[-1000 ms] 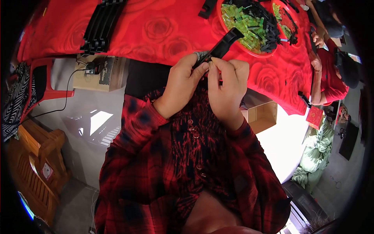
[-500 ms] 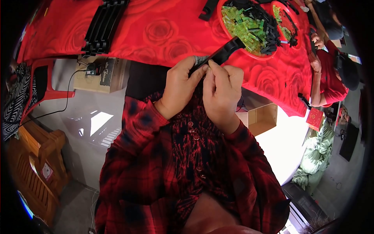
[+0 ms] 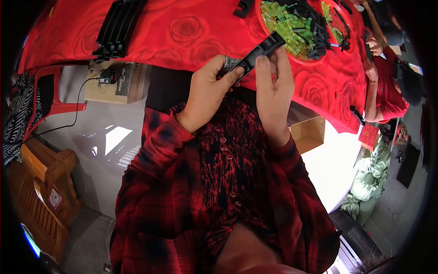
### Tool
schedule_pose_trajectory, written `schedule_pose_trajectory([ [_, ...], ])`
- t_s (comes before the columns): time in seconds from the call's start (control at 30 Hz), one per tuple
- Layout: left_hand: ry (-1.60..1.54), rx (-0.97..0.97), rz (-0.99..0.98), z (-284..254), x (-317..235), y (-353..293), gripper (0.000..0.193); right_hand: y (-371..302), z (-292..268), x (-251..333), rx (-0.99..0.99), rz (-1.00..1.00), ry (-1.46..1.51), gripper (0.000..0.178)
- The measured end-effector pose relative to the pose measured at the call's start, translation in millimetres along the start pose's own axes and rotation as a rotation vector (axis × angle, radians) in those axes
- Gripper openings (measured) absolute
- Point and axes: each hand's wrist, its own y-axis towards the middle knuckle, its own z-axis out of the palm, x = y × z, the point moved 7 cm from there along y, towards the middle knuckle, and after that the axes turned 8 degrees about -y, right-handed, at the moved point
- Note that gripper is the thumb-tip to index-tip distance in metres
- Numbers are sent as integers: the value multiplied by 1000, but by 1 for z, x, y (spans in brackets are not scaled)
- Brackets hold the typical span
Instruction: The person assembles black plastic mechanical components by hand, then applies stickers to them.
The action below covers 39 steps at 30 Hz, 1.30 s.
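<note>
A long black plastic channel-shaped piece is held up above the near edge of the table, tilted with its far end to the right. My left hand closes on its lower end, thumb on top; a grey wrap covers part of a finger. My right hand grips the upper part, thumb lying along the channel and fingers behind it. Just beyond the piece is a red tray holding yellow-green translucent bits and small black parts.
Stacked black channel pieces lie at the far left of the red tablecloth. Another black piece rests near the tray. At right a co-worker in a red sleeve sits by a second tray. Cardboard boxes stand below the table.
My right hand has gone from a pinch near my left fingers to a grip farther along the piece. The black piece has turned, so its hollow channel shows.
</note>
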Motion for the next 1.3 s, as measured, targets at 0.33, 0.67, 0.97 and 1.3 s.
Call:
schedule_pose_trajectory([
  [0.33, -44, 6, -14, 3, -1, 0, 15, 0, 0, -1, 20, -120, -114, 48],
  [0.67, -179, -46, 17, 4, -5, -6, 15, -15, 0, -4, -75, -235, -148, 50],
  [0.97, -244, 79, -140, 8, 4, 7, 15, 4, -1, -19, 3, -20, 50, 44],
  [1.3, -331, 458, -206, 9, -21, 3, 67, 17, -17, -3, -77, 38, 103, 39],
])
